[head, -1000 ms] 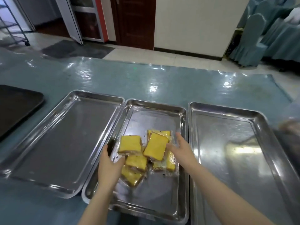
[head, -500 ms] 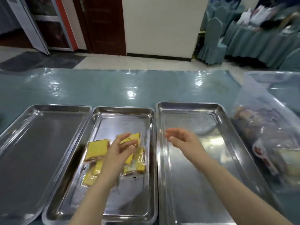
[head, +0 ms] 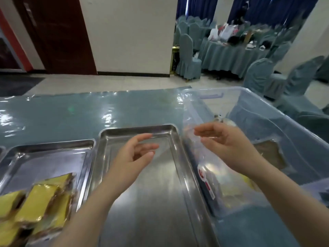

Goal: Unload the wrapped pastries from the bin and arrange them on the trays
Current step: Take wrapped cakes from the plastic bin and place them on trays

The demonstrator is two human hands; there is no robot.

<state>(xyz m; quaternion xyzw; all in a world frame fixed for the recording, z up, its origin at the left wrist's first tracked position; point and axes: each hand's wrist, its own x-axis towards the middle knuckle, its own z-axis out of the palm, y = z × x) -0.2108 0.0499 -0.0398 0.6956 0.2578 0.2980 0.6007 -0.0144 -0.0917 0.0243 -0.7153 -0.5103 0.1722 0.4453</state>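
The job is looking only partly done. A small heap of yellow wrapped pastries [head: 37,207] is lying at about eight o'clock in the view, piled loosely in the near end of the middle shallow steel tray [head: 53,152] rather than set out in rows, so arranging is still waiting. The right-hand shallow steel tray [head: 151,202] is lying bare under the forearms, and only a sliver of another tray is showing at the far left edge. The clear plastic bin [head: 267,107] is sitting at three o'clock, touching or just beside the right tray's rim, on the blue plastic-covered bench [head: 89,111]. Through its cloudy wall, more yellow and pale wrapped pieces [head: 236,186] are showing at about four o'clock, so unloading is judged to be far from finished; how many are left cannot be told.

The left hand [head: 131,157] is hovering over the bare tray, its fingers [head: 142,138] loosely curved and spread, holding nothing. The right hand [head: 227,139] is hanging over the bin's near wall at about two o'clock, fingers [head: 204,130] relaxed and slightly parted, also gripping nothing. The pastries in the bin are lying below and nearer than the right fingers, apart from them; the heap on the tray is lying well apart from the left fingers, toward seven o'clock.
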